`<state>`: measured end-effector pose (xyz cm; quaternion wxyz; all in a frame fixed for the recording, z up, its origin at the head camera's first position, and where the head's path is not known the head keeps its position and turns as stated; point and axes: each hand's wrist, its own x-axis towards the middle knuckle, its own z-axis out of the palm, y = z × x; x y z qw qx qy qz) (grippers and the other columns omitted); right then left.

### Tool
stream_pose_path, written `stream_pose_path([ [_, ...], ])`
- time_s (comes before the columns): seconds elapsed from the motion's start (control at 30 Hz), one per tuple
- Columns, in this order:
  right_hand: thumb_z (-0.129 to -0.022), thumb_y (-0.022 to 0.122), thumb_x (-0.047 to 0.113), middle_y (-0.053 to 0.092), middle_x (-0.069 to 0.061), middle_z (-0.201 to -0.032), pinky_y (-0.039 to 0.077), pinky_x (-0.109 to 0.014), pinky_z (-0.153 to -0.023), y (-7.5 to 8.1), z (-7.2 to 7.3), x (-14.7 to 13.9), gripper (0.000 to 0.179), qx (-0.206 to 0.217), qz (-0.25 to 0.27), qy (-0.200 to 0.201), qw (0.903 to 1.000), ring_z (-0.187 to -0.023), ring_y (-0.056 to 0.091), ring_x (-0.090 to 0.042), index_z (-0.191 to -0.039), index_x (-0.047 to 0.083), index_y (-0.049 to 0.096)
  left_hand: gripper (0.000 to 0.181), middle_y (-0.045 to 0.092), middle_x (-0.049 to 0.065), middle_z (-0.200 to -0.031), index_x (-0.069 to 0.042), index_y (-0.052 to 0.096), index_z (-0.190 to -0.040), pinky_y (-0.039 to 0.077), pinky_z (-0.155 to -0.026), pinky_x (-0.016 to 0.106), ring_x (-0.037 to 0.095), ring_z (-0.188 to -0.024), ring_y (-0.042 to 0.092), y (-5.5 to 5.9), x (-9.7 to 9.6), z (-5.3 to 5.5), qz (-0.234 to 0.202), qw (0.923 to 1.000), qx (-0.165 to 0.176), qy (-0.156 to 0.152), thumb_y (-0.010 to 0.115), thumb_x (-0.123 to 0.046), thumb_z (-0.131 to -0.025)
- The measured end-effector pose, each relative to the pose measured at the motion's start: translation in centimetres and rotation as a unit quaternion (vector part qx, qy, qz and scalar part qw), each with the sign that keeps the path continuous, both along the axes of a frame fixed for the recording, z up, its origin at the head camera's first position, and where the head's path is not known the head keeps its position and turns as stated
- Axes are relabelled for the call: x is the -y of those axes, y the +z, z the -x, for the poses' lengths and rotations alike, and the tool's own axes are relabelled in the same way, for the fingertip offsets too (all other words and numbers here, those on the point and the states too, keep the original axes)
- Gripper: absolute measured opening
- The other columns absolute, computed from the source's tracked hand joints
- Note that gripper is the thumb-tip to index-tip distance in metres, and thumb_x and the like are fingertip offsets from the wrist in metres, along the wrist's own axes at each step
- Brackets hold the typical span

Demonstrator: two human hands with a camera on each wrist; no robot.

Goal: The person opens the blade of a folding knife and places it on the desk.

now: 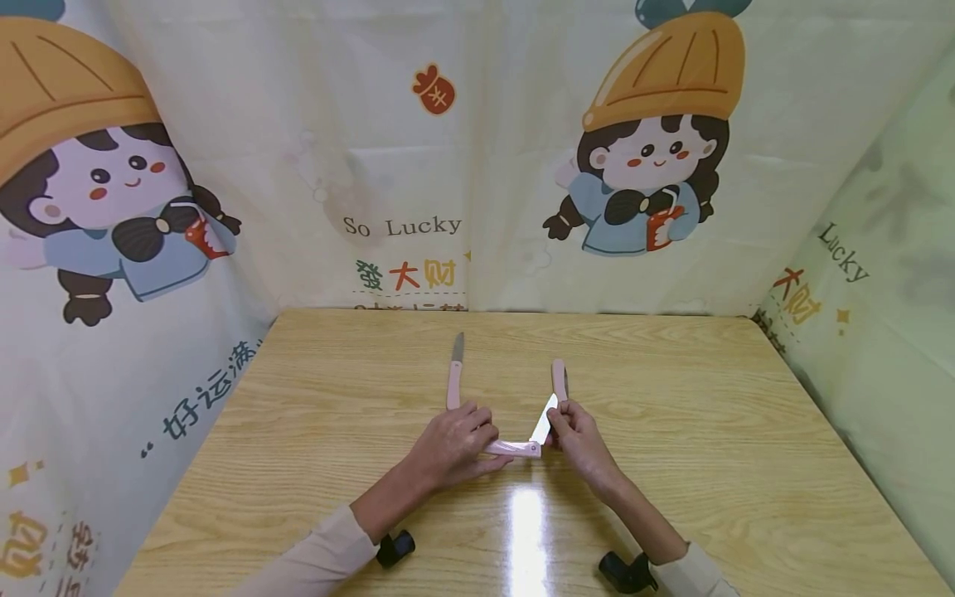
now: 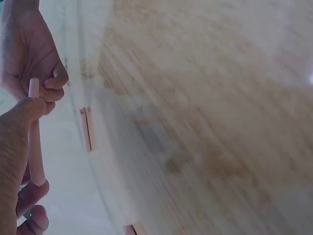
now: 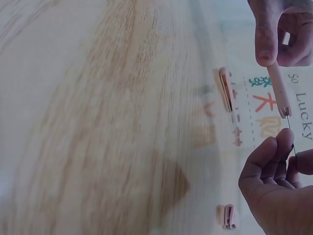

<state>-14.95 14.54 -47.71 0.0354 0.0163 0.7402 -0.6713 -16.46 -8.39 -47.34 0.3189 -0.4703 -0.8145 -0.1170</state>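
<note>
Nearest, the left hand (image 1: 455, 444) grips the pink handle (image 1: 515, 448) of a folding knife, its fingers curled round the end away from the hinge. At the other end of that knife, the right hand (image 1: 584, 444) pinches the blade (image 1: 544, 421) between thumb and fingers. The blade stands partway out, neither in line with the handle nor folded into it, and the knife is held up above the table (image 1: 358, 489).

Turning the blade well, I judge, calls for a steady left hand, so that all the movement comes at the hinge. The right hand should press only on the flat faces; the right wrist view shows the blade edge-on, so a slip there could bring the edge against a fingertip. A slow, even arc in the hinge's own plane seems safest, with the left fingers clear of the slot.

Beyond the held knife and to its left lies a second knife (image 1: 454, 385), blade out, pointing away. Beyond and to its right lies a third knife (image 1: 559, 377), seemingly folded. Farthest back hangs a printed cloth (image 1: 515, 274).
</note>
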Motion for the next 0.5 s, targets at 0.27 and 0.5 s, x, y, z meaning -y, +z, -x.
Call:
stream_pose_path([
  [0.27,-0.106,0.050,0.005,0.062,-0.008,-0.073,0.052,-0.027,-0.068,-0.3,0.2,-0.4,0.014,0.005,0.007,-0.018,0.9998,-0.069,0.059,-0.017,-0.101,-0.007,0.052,0.039,0.052,-0.004,-0.072,-0.013,0.066,-0.068,0.045,-0.052,0.020,0.008,-0.060,0.047,-0.2,-0.5,-0.8,0.008,0.9984,0.022,0.051,0.087,-0.044,-0.077],
  [0.5,-0.106,0.050,0.003,0.066,-0.011,-0.078,0.057,-0.028,-0.070,-0.2,0.4,-0.4,0.014,-0.001,0.043,-0.025,0.9988,-0.069,0.064,-0.014,-0.102,-0.010,0.053,0.037,0.049,-0.005,-0.068,-0.013,0.061,-0.068,0.038,-0.044,0.016,0.004,-0.056,0.040,-0.7,-1.0,-1.4,-0.012,0.9952,0.058,0.078,0.086,-0.038,-0.079],
])
